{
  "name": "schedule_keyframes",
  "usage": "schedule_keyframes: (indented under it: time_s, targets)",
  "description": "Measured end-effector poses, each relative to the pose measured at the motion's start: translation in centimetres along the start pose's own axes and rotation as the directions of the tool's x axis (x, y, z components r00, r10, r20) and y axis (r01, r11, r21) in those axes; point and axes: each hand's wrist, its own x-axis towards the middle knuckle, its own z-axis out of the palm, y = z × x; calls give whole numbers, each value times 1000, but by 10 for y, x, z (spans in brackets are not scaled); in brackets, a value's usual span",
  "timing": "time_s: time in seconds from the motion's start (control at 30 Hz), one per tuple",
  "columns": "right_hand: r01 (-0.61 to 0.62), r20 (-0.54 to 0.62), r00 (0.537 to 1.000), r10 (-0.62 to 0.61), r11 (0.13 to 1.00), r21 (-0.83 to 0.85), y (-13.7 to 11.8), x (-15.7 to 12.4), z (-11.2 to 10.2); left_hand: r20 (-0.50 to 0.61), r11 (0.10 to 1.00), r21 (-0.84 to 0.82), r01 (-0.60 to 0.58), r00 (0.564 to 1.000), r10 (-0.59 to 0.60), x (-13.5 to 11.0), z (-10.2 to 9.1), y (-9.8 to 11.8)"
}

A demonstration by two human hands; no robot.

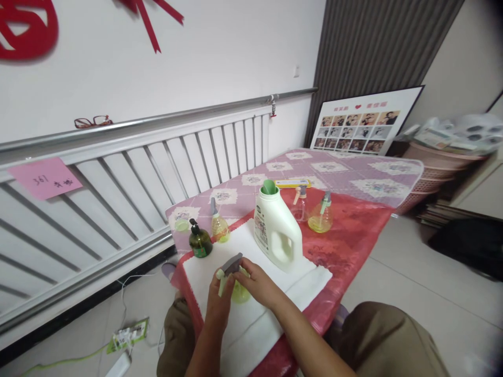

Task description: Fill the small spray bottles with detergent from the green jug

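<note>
My left hand [218, 301] is closed around the grey and pale green trigger spray head [232, 264] of a spray bottle [241, 294]. Fingers of my right hand [257, 283] grip the same spray head from the other side. Yellow-green liquid shows in the clear bottle, which stands on a white cloth [267, 319]; my hands hide its neck, so I cannot tell how the head sits on it. Just beyond is a large pale jug [275, 230] with a green funnel or cup-like piece [269, 187] in its mouth.
A dark green pump bottle [200, 242] and a spray bottle [220, 228] stand at left. Beyond the jug are two more spray bottles, one nearly colourless [301, 209], one with yellow liquid [320, 220], and a yellow box [293, 183]. A radiator [188, 162] runs behind the table.
</note>
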Motion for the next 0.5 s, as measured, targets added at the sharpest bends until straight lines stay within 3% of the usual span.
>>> schedule_keyframes:
  time_s: [0.13,0.27,0.5]
  targets:
    - [-42,-61,997,43,999,27,9,2,6,-13,995,85,-55,998,56,1,2,-17]
    - [-123,-149,981,127,992,37,14,4,14,-80,991,46,-128,988,131,4,8,-30]
    - [-157,-242,958,156,988,15,6,7,23,-60,978,85,-190,979,195,0,12,-29]
